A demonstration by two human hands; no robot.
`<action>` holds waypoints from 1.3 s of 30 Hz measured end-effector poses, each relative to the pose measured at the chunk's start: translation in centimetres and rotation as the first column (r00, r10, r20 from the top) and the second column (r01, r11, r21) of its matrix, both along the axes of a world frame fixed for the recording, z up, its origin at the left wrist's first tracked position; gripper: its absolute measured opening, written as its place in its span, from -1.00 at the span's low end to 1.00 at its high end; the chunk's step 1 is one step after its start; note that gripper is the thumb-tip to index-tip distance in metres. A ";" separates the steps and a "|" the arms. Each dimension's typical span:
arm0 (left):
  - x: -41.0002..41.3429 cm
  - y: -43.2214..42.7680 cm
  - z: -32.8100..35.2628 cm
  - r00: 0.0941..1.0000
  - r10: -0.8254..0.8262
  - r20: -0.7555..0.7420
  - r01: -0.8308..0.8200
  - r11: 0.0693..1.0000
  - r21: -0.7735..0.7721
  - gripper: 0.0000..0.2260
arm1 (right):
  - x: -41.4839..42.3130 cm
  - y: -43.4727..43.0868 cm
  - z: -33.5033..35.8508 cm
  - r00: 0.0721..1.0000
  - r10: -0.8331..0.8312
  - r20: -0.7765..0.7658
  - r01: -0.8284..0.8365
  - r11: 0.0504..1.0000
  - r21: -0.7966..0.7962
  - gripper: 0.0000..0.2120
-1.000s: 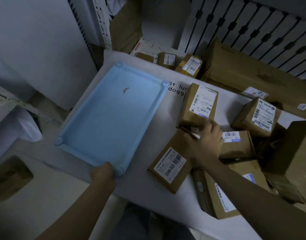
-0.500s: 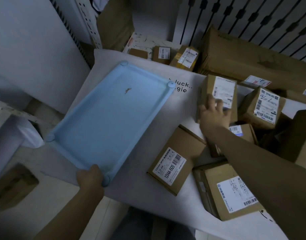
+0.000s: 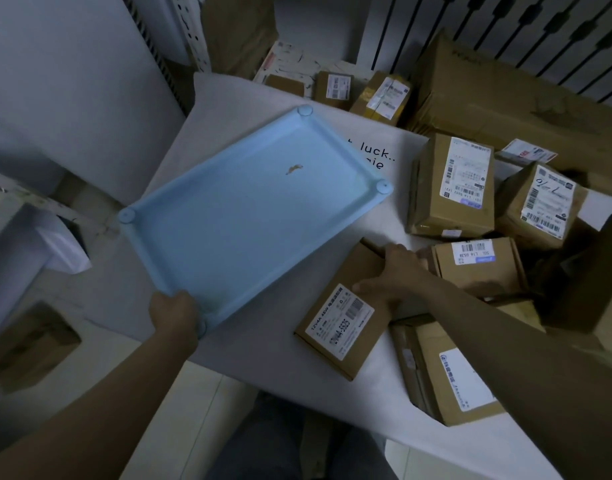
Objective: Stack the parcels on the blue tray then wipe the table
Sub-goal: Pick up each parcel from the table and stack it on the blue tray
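Note:
The blue tray (image 3: 249,220) lies at an angle on the white-covered table (image 3: 270,358), holding only a small brown scrap (image 3: 294,169). My left hand (image 3: 174,315) grips the tray's near corner. My right hand (image 3: 391,275) lies on a flat labelled parcel (image 3: 339,323) just right of the tray, fingers curled over its far edge and thumb spread toward the label. Other parcels crowd the right side: a tall one (image 3: 453,188), a tilted one (image 3: 543,202), a small one (image 3: 481,265) and a large near one (image 3: 450,375).
A big brown carton (image 3: 505,98) and small parcels (image 3: 332,90) sit at the table's back, before a dark railing. A dark box (image 3: 592,271) stands at the right edge. On the floor to the left lies a cardboard box (image 3: 27,344).
My right hand left the tall parcel and came back down onto the flat parcel's far edge. My left hand kept hold of the tray's corner as the tray shifted slightly.

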State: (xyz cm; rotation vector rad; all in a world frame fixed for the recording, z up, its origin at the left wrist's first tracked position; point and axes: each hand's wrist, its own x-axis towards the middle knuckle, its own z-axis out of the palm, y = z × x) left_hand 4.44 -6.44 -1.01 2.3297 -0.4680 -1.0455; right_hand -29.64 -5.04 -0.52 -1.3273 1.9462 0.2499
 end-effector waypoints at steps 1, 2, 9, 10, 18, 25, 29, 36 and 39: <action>0.2 -0.1 -0.2 1.000 -0.009 0.000 0.009 1.000 -0.001 -0.66 | 0.1 0.0 -0.1 1.000 0.002 0.024 -0.003 1.000 0.023 -0.17; 0.5 -0.2 -0.3 1.000 -0.017 -0.006 0.017 1.000 -0.005 -0.66 | 0.4 0.0 -0.1 0.999 -0.002 0.047 -0.001 0.999 0.052 -0.19; 1.8 -1.0 -0.8 0.994 -0.075 -0.076 0.076 0.997 0.017 -0.63 | 1.3 0.5 -1.2 0.979 -0.100 0.179 0.074 0.986 0.147 -0.26; 1.9 -1.0 -0.8 0.993 -0.089 -0.081 0.091 0.996 0.018 -0.61 | 1.4 0.5 -1.0 0.964 -0.144 0.223 0.116 0.984 0.135 -0.36; 1.5 -0.9 -0.4 0.991 -0.127 0.043 0.129 0.990 -0.048 -0.56 | 2.2 1.6 -0.7 0.958 -0.079 0.277 0.119 0.984 -0.132 -0.84; 0.7 -0.7 0.1 0.997 -0.078 0.020 0.079 0.994 -0.074 -0.53 | 3.8 2.2 -1.4 0.995 0.068 0.074 -0.049 0.970 -0.238 -0.79; 1.2 -0.8 -0.4 0.994 -0.109 0.009 0.109 0.990 -0.090 -0.52 | 3.6 2.6 -0.9 0.992 0.052 0.117 -0.022 0.968 -0.249 -0.84; 0.7 -1.9 -0.2 0.957 -0.289 0.001 0.288 0.951 -0.111 -0.44 | 2.4 3.0 0.1 0.882 -0.272 0.385 0.299 0.954 -0.012 -0.78; 0.5 -2.7 0.2 0.940 -0.342 0.014 0.341 0.933 -0.113 -0.41 | 2.7 3.2 1.2 0.729 -0.402 0.554 0.391 0.909 0.145 -0.62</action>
